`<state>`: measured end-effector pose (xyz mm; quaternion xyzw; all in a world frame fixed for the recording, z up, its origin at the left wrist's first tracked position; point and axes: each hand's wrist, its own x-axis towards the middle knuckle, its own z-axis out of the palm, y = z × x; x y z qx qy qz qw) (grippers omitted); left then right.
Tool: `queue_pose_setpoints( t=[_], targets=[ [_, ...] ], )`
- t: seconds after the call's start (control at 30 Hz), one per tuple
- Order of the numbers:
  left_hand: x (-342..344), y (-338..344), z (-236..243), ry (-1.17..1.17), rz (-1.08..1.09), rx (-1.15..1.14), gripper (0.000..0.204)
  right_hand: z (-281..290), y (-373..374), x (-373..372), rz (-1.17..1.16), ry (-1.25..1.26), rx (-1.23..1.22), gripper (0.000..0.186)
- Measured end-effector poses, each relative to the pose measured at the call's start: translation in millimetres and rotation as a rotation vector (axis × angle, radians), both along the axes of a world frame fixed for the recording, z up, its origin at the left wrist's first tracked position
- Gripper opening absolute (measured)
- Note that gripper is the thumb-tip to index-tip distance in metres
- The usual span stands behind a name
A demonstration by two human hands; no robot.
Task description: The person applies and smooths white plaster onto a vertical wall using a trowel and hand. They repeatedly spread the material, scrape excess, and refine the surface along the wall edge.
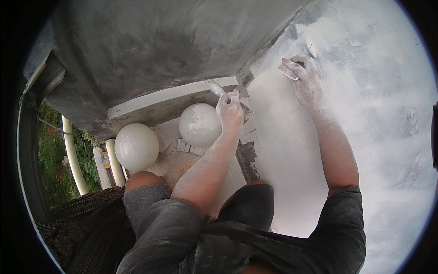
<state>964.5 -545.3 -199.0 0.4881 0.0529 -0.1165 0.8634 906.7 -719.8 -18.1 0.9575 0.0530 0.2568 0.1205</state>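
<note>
My left hand (229, 109) is closed round a putty knife with a pale handle (213, 86), held at the middle over a white globe (199, 124); its blade is partly hidden behind my hand. My right hand (308, 82), dusted white, grips a small flat pale pad or sheet (286, 71) at the white-coated wall (374, 118) on the right; I cannot make out exactly what the pad is. A second white globe (136, 147) rests left of the first.
A dark grey plastered surface (164, 41) spans the upper left, with a white ledge (159, 96) below it. Pale posts (73, 160), greenery (54, 150) and a dark frame (32, 150) line the left edge. Dark patterned cloth (77, 228) lies at lower left.
</note>
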Motion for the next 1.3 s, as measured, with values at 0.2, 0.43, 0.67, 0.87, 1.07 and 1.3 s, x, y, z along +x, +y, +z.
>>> queue_pose_setpoints(
  t=[0.2, 0.43, 0.67, 0.87, 1.07, 1.3],
  targets=[
    [-26, -36, -45, 0.158, -0.049, -0.023, 0.029, 42, -8, 60, 0.013, 0.191, -0.521, 0.034],
    [-45, -72, -67, -0.122, -0.254, 0.138, 0.023, -36, 25, 36, -0.285, 0.804, -0.759, 0.036],
    [-63, -104, -66, -0.134, -0.265, 0.062, 0.061, -5, -2, 68, -0.463, 0.370, -0.827, 0.040],
    [-57, -127, -62, 0.066, -0.130, -0.088, 0.068, -12, 5, 57, -0.393, 0.880, -0.877, 0.038],
    [-46, -127, -64, 0.210, -0.289, -0.177, 0.063, -22, 9, 55, -0.431, 0.819, -0.864, 0.046],
    [-33, -115, -74, 0.276, -0.166, -0.135, 0.061, 3, -8, 73, -0.574, 0.271, -0.859, 0.047]
  ],
)
